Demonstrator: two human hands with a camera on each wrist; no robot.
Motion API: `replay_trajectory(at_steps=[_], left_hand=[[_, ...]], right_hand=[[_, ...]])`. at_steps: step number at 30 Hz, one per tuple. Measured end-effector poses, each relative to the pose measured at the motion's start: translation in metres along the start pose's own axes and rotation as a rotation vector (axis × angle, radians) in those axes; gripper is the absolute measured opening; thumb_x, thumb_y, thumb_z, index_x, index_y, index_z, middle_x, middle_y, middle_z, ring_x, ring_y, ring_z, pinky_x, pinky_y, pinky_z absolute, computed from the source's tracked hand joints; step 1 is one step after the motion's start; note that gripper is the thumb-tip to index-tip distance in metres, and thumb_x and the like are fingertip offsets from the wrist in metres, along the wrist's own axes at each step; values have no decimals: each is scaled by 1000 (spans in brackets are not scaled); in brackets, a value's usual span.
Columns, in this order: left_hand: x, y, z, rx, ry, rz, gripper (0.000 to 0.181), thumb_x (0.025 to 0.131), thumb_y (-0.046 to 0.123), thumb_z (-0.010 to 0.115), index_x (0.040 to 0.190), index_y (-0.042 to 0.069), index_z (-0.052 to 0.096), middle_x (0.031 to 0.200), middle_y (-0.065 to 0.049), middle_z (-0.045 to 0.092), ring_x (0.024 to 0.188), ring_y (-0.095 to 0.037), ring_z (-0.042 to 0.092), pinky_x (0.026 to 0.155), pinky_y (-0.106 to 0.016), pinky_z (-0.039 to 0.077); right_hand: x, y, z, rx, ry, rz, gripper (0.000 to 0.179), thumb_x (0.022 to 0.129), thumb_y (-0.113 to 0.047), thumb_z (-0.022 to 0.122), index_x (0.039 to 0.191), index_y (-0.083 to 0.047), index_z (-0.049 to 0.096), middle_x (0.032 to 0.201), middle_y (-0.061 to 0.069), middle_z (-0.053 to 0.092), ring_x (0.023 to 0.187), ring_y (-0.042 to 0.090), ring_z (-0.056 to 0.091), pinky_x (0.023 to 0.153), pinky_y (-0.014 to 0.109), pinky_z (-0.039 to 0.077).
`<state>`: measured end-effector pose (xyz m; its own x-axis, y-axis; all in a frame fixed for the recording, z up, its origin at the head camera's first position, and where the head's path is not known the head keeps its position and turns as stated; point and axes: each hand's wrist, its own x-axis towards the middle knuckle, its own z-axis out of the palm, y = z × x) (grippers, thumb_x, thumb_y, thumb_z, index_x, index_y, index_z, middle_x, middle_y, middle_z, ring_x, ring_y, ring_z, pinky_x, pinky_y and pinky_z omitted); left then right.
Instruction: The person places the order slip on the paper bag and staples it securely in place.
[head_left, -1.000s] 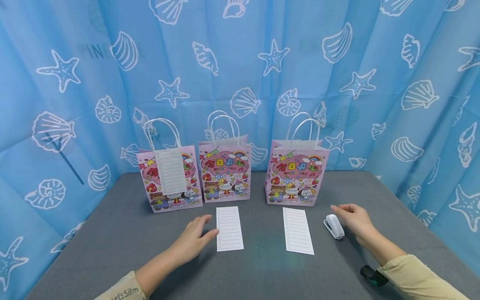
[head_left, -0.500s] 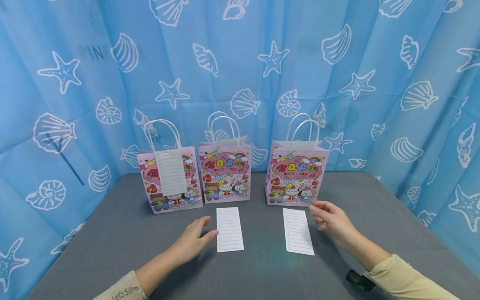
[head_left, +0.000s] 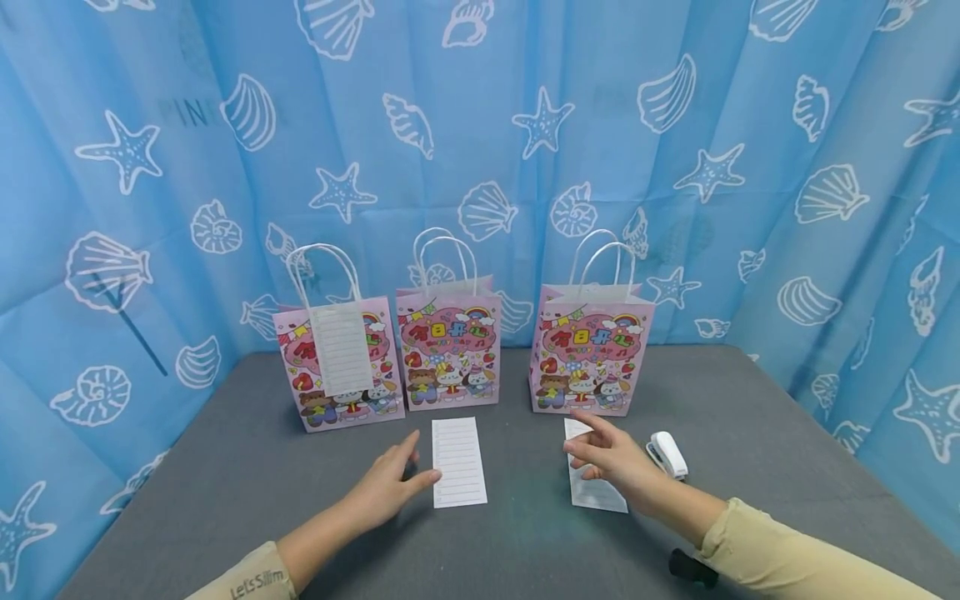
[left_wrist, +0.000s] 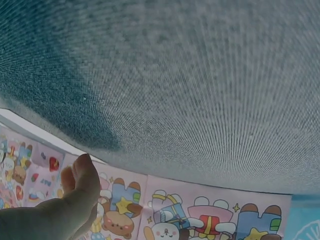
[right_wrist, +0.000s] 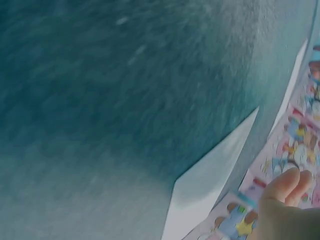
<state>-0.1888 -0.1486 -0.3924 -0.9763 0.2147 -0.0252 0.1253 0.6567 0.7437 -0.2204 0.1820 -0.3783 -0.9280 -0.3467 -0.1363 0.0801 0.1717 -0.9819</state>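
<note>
My left hand [head_left: 388, 479] hovers at the left edge of a white lined card [head_left: 459, 462], fingers loosely spread, holding nothing; whether the thumb tip touches the card I cannot tell. My right hand [head_left: 611, 457] reaches over a second white lined card [head_left: 596, 493], covering part of it, with relaxed fingers and nothing held. In the right wrist view that card [right_wrist: 215, 175] lies flat below the thumb. A white stapler [head_left: 667, 454] lies just behind the right hand. Pink cartoon paper bags stand behind: the left bag [head_left: 382, 400] with a lined card [head_left: 341, 350] on its front, the middle bag [head_left: 450, 346] and the right bag [head_left: 588, 354].
A grey cloth-covered table [head_left: 517, 550] carries everything. A blue curtain [head_left: 480, 117] with shell prints hangs right behind the bags. The bags' white handles [head_left: 450, 237] stand upright. A black strap piece [head_left: 692, 568] is at the right sleeve.
My right hand has moved left, from above the stapler to over the right-hand card, and the stapler shows again behind it. The left hand has barely moved.
</note>
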Motion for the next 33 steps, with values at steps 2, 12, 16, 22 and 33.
replay_trajectory(at_steps=[2, 12, 16, 22, 33], left_hand=[[1, -1, 1, -2, -1, -2, 78, 93, 35, 66, 147, -9, 30, 117, -18, 56, 116, -40, 52, 94, -58, 41], [8, -1, 1, -16, -25, 39, 88, 89, 30, 72, 150, -7, 20, 89, -6, 48, 72, -18, 42, 60, -32, 35], [11, 0, 0, -32, -48, 31, 96, 87, 31, 74, 153, -3, 13, 85, -6, 46, 70, -18, 40, 59, -32, 33], [17, -4, 1, -29, -66, 13, 107, 83, 32, 78, 154, -1, 5, 78, -4, 48, 66, -17, 42, 57, -31, 35], [29, -10, 4, 13, -114, -10, 103, 84, 34, 77, 153, -3, 10, 74, -3, 49, 62, -14, 42, 55, -28, 34]], right_hand=[[2, 1, 5, -21, -32, -2, 77, 98, -23, 60, 152, 6, 13, 104, 11, 59, 91, 20, 60, 75, 33, 51], [17, -4, 28, -112, -190, 0, 83, 96, -18, 64, 154, 0, 7, 103, 9, 62, 91, 19, 60, 76, 33, 50], [25, -5, 36, -170, -227, -14, 91, 93, -16, 67, 155, -3, 2, 99, 9, 63, 85, 16, 59, 74, 33, 50], [37, -9, 47, -268, -268, -18, 98, 90, -18, 72, 156, -8, 1, 88, 5, 63, 79, 14, 57, 73, 34, 49], [61, -14, 56, -378, -335, -28, 94, 89, -17, 73, 156, -6, 7, 87, 6, 62, 79, 16, 57, 68, 32, 48]])
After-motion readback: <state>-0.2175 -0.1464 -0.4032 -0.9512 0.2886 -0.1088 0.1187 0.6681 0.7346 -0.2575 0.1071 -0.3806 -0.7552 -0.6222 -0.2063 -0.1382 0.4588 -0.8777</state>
